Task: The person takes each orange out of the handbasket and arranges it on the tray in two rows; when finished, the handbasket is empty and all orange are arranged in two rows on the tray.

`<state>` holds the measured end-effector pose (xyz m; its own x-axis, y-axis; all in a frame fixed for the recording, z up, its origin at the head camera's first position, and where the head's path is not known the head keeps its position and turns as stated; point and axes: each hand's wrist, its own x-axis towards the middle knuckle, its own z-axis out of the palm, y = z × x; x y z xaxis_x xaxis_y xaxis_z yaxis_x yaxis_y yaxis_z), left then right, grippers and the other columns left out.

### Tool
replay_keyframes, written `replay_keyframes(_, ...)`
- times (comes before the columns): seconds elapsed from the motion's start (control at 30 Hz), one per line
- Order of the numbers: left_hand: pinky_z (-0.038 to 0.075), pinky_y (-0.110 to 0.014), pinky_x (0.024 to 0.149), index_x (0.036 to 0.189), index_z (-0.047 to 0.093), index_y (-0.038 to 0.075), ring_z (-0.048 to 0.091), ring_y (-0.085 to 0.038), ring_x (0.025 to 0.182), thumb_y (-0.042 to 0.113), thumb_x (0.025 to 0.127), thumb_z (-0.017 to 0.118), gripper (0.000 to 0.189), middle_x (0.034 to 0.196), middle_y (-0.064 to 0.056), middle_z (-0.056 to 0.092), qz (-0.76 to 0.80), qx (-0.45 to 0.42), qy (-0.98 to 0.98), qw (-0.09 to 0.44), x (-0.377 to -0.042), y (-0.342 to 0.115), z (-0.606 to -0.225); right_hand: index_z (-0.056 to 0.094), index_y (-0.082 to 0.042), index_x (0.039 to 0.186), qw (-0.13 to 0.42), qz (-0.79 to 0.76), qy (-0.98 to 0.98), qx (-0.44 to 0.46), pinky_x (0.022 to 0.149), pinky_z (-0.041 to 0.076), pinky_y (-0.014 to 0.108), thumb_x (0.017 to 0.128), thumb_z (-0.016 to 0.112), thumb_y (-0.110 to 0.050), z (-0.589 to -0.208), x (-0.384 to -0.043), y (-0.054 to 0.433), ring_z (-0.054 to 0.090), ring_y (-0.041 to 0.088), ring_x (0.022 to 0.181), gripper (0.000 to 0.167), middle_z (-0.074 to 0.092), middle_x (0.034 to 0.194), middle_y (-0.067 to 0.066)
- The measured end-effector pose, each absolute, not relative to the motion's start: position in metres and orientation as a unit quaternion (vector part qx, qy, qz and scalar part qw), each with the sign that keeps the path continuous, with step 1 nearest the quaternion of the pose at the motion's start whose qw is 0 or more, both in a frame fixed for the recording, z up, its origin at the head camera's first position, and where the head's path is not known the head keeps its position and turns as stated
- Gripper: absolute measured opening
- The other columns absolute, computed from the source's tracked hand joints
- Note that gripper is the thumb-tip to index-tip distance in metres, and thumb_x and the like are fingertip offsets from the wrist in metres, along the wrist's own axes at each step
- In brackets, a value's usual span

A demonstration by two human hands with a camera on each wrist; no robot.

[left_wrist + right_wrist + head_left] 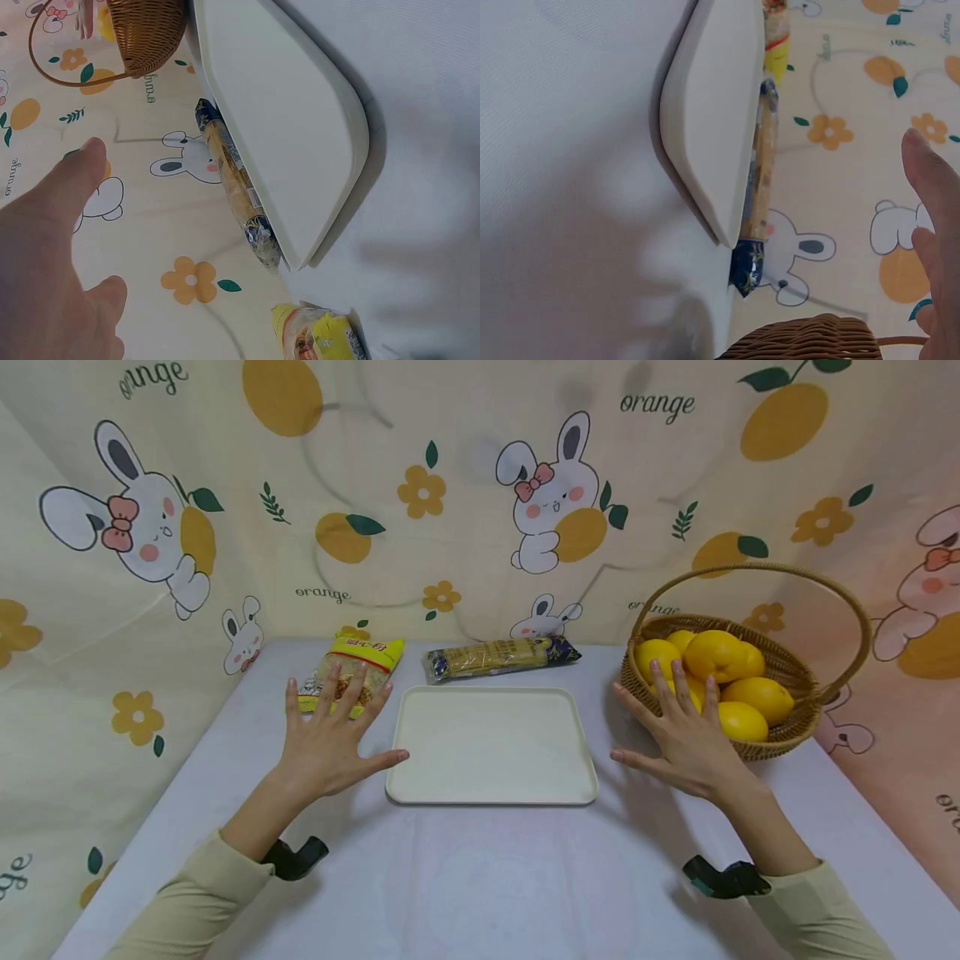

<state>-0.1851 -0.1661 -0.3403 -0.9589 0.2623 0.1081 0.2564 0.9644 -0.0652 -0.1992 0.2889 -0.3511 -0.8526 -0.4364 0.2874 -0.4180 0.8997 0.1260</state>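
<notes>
My left hand [326, 747] hovers with spread fingers over the table's left side, its fingertips in front of a yellow snack bag [367, 662]. The right hand [688, 747], fingers also spread, is held before a wicker basket [798, 727] of yellow lemons [716, 656]. Neither hand holds anything. Between them a white rectangular tray [491, 745] lies bare on the table. Behind the tray is a long clear packet [498, 658] with dark blue ends and pale yellow contents. In the left wrist view the left thumb [71, 180] points toward the basket.
A white cloth covers the table [487, 885]. Right behind it hangs a cream backdrop [465, 460] printed with rabbits and oranges. The basket's tall arched handle [780, 572] rises above the lemons. Each wrist carries a black camera mount [296, 858].
</notes>
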Motion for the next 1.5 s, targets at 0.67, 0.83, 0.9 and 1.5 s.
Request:
replay_keyframes(0.67,0.016,-0.064,0.102,0.15,0.014,0.028,0.017,-0.04,0.138,0.067,0.082,0.049,0.086,0.15,-0.018,0.022,-0.038,-0.142,-0.978,0.147,-0.189,-0.164,-0.342,0.023,-0.028,0.148,0.197,0.023,-0.946,0.255,0.108,-0.006,0.056,0.081,0.057,-0.061,-0.35,-0.202,0.289,-0.01,0.032,0.141,0.082,0.0,0.155,0.017)
replay_keyframes(0.83,0.045,-0.055,0.082,0.15,0.018,0.018,0.048,-0.04,0.113,0.042,0.084,0.065,0.085,0.132,-0.021,0.044,-0.159,-0.14,-0.962,0.172,-0.189,-0.158,-0.348,0.042,-0.018,0.14,0.287,0.104,-0.906,0.294,0.106,0.018,0.057,0.085,0.048,-0.064,-0.346,-0.203,0.292,0.025,0.039,0.134,0.072,0.032,0.144,0.021)
replay_keyframes(0.9,0.048,-0.05,0.077,0.149,0.018,0.013,0.051,-0.036,0.108,0.034,0.084,0.067,0.084,0.128,-0.021,0.046,-0.232,-0.132,-0.952,0.153,-0.188,-0.156,-0.353,0.049,-0.014,0.134,0.33,0.148,-0.883,0.298,0.098,0.031,0.055,0.086,0.046,-0.064,-0.343,-0.203,0.293,0.038,0.04,0.124,0.07,0.042,0.136,0.021)
replay_keyframes(1.5,0.046,-0.041,0.078,0.134,0.038,-0.01,0.057,-0.03,0.09,0.014,0.087,0.061,0.057,0.105,-0.023,0.055,-0.411,-0.013,-0.911,-0.005,-0.224,-0.15,-0.43,0.044,-0.007,0.135,0.336,0.346,-0.863,0.152,0.08,0.037,0.003,0.083,0.066,-0.004,-0.311,-0.216,0.35,0.047,-0.005,0.098,0.057,0.045,0.125,0.014)
